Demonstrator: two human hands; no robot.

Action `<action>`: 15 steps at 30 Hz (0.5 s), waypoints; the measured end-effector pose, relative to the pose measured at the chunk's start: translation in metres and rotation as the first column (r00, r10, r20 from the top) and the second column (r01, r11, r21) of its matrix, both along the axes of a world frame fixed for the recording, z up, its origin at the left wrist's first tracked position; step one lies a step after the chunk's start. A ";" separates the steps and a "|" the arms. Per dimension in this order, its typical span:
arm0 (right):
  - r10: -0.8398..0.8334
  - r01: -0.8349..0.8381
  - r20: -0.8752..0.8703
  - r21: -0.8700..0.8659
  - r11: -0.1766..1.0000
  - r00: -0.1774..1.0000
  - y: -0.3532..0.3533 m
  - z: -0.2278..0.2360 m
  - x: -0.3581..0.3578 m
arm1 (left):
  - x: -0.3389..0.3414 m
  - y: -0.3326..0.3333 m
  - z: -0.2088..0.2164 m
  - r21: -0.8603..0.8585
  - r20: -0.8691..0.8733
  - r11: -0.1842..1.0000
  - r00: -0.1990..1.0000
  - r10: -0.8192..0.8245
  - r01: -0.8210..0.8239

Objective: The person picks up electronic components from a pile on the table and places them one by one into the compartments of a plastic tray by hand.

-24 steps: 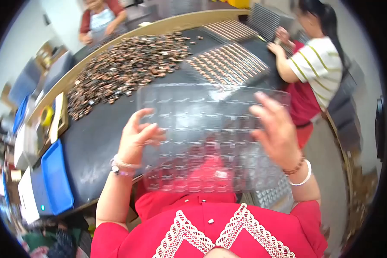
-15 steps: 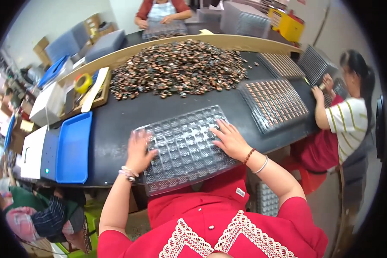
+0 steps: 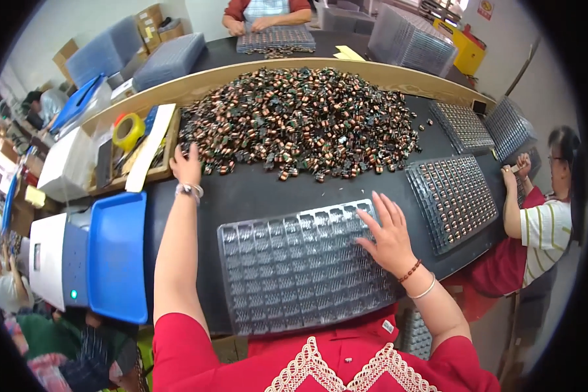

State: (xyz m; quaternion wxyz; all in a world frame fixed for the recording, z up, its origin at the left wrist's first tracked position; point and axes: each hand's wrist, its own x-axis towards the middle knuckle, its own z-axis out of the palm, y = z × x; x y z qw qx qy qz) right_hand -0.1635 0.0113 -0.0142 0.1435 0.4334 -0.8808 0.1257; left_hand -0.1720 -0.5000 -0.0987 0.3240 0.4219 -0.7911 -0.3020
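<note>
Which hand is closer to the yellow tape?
Left. The left hand is a bit right of the yellow tape, beside the pile. The right hand is much farther right, at the plastic tray.

A lane of black table [image 3: 255, 193] runs between component pile [image 3: 300, 124] and plastic tray [image 3: 307, 268], wooden box [image 3: 172, 134] blocking leftward

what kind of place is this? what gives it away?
Likely a small-parts sorting or packing workshop: a heap of copper-and-dark parts on a long black bench, a clear compartment tray beside a filled tray, and a co-worker seated at the right.
</note>
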 end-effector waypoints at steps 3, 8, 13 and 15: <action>-0.033 0.033 0.121 0.001 0.999 0.992 -0.009 -0.007 -0.028 | -0.048 0.019 -0.003 0.195 0.076 0.978 0.993 -0.091 0.074; 0.048 -0.051 0.274 0.005 0.999 0.961 -0.039 -0.023 -0.034 | -0.042 0.026 -0.016 0.259 -0.241 0.955 0.967 -0.083 0.146; -0.084 0.084 0.226 0.012 0.996 0.970 -0.020 -0.027 -0.030 | -0.040 0.131 0.019 0.537 -0.366 0.730 0.897 -0.249 0.422; -0.070 0.072 0.236 0.003 0.997 0.969 -0.020 -0.029 -0.031 | -0.035 0.166 0.023 0.322 -0.137 0.910 0.963 -0.230 0.263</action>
